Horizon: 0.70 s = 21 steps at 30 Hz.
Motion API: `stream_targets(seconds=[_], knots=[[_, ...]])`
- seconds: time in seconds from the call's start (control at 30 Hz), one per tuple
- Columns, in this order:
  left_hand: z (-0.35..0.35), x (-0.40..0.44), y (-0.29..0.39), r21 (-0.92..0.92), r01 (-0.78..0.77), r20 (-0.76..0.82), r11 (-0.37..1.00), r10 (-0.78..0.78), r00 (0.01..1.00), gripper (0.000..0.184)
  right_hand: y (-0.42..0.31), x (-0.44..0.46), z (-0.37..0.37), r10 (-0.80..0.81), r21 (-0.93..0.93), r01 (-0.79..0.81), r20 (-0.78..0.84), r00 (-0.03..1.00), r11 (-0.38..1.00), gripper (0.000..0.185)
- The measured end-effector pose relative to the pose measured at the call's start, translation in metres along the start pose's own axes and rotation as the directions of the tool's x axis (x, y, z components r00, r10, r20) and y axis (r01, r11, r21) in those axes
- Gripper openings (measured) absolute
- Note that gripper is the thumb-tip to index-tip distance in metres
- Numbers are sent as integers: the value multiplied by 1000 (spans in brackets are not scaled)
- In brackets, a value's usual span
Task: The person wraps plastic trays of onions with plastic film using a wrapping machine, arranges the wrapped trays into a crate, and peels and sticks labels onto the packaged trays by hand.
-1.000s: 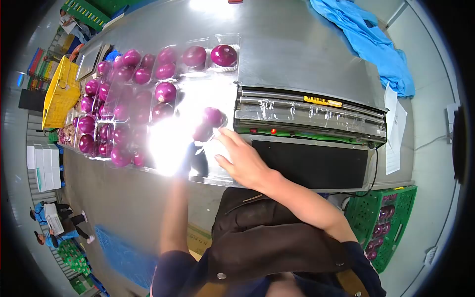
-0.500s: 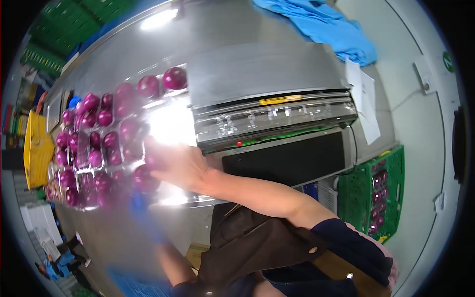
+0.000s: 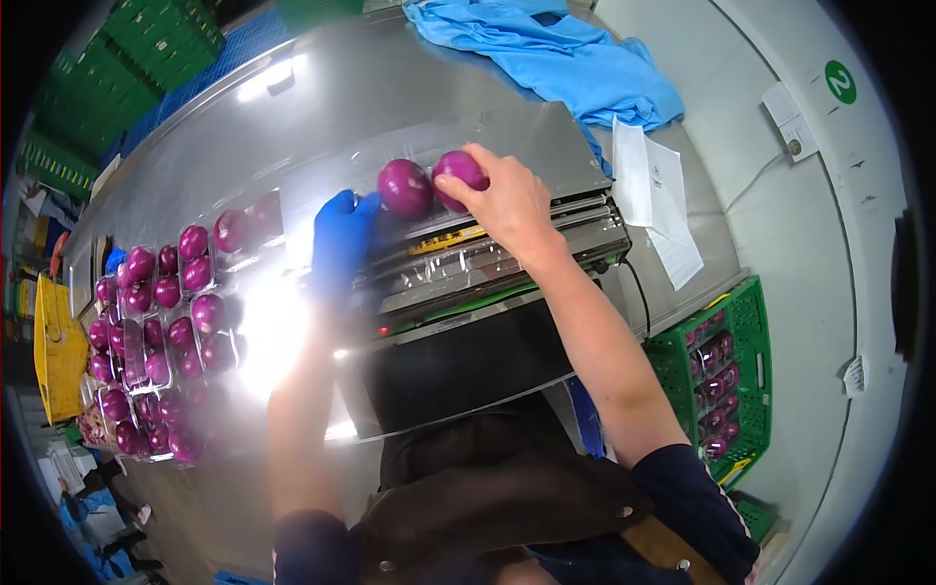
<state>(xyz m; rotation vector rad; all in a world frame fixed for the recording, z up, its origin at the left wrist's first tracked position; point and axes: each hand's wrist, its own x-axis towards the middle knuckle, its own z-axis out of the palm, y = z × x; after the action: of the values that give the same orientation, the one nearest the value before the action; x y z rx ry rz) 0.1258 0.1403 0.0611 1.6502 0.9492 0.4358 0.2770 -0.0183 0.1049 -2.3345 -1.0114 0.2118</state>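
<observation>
Two purple onions [image 3: 405, 188] sit side by side in a clear plastic tray, above the back edge of a black machine [image 3: 458, 261] with a yellow label. My bare right hand [image 3: 509, 200] grips the tray's right end, its thumb and fingers around the right-hand onion [image 3: 460, 179]. At the tray's left end is my left hand [image 3: 341, 239], in a blue glove, fingers closed on the edge and partly washed out by glare. More onions in clear trays [image 3: 205, 312] stand in rows on the left of the metal table [image 3: 322, 107].
Blue cloth [image 3: 556, 63] and white paper [image 3: 658, 200] lie at the back right. A green crate [image 3: 760, 380] of packed onions is at the right, a yellow crate [image 3: 57, 346] at the far left. Green crates [image 3: 161, 44] are stacked beyond the table.
Both hands have moved from the left-hand rows up and right to the machine's back edge, now holding a two-onion tray. The camera view has shifted to the right.
</observation>
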Motion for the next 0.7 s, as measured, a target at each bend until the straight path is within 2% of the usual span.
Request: stream_targets(seconds=[0.03, 0.07, 0.1, 0.13, 0.17, 0.2, 0.23, 0.27, 0.33, 0.37, 0.43, 0.47, 0.53, 0.57, 0.6, 0.63, 0.67, 0.7], knots=[[-5, -8, 4, 7, 29, 45, 1000, -29, 999, 22, 9, 2, -2, -54, 27, 53, 19, 998, 998, 56], [-15, -15, -5, 137, -154, 100, 978, 141, 985, 18, 21, 3, -5, -103, 56, 100, 40, 994, 993, 56], [-29, -25, -10, 195, -229, 123, 954, 208, 970, 19, 34, 1, -10, -149, 85, 144, 55, 987, 986, 56], [-43, -35, -16, 248, -302, 146, 920, 273, 951, 28, 45, -2, -31, -170, 159, 152, 102, 980, 975, 56], [-59, -51, -12, 244, -263, 106, 934, 243, 964, 43, 62, -6, -50, -243, 165, 224, 105, 964, 961, 52], [-73, -65, -7, 442, -450, 171, 776, 419, 892, 55, 81, -11, -69, -352, 67, 347, 123, 928, 936, 50], [-88, -69, -8, 630, -527, 300, 571, 448, 843, 69, 97, -15, -82, -458, -27, 467, 152, 876, 884, 51], [-102, -73, -9, 743, -592, 422, 313, 467, 777, 82, 109, -15, -88, -526, -118, 562, 242, 816, 818, 49], [-93, -75, -9, 802, -595, 506, 46, 475, 720, 79, 126, -14, -91, -603, -253, 735, 438, 667, 629, 46], [-84, -74, -5, 760, -638, 597, -123, 520, 611, 76, 129, -12, -82, -672, -207, 784, 418, 612, 585, 46], [-66, -65, -10, 693, -707, 648, -142, 552, 524, 66, 132, -7, -57, -793, -122, 869, 363, 489, 480, 46], [-62, -67, -7, 669, -737, 667, -99, 516, 537, 53, 129, -9, -52, -814, 35, 853, 323, 483, 520, 36], [-83, -93, -15, 706, -650, 532, 279, 396, 748, 43, 129, -31, -75, -612, 288, 540, 385, 691, 791, 27], [-95, -112, -18, 696, -558, 472, 451, 299, 829, 39, 126, -46, -92, -487, 391, 326, 442, 754, 860, 22], [-103, -138, -10, 606, -389, 346, 694, 210, 914, 32, 117, -64, -113, -463, 400, 298, 419, 781, 867, 16], [-108, -160, 7, 455, -184, 239, 871, 79, 968, 27, 106, -74, -131, -438, 412, 269, 399, 806, 871, 13], [-113, -164, 30, 258, -312, 215, 914, 260, 941, 26, 100, -69, -139, -522, 462, 380, 231, 821, 801, 14], [-117, -168, 48, 56, -442, 154, 895, 429, 890, 25, 94, -64, -147, -587, 488, 491, 54, 808, 721, 15]])
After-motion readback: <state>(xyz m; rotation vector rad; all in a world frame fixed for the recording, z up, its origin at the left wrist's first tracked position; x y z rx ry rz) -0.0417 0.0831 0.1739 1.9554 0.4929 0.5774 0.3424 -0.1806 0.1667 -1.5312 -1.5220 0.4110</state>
